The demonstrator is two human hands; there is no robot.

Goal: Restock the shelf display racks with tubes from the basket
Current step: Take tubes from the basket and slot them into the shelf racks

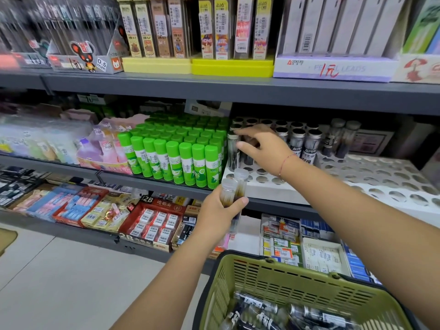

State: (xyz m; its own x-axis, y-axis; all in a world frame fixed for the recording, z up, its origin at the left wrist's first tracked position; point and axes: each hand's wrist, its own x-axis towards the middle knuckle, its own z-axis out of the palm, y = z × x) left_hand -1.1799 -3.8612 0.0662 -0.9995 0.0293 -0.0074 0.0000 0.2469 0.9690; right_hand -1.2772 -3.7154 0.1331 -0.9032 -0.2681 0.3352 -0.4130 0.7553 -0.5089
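My left hand (220, 208) grips two clear tubes (234, 186) with pale caps, upright, in front of the middle shelf edge. My right hand (264, 146) reaches over the white display rack (266, 186) and curls around a clear tube (233, 151) standing at the rack's left end. Several capped tubes (304, 141) stand in the rack's back rows; its front holes are bare. A second white rack (381, 177) to the right holds a few tubes (340, 139) at its back. The green basket (285, 277) at bottom right holds several tubes (297, 313) lying flat.
Green glue sticks (176, 153) stand packed just left of the rack. The grey shelf above (238, 89) overhangs the racks and carries lead boxes. Eraser and refill boxes (152, 222) fill the lower shelf. Pale floor lies at the lower left.
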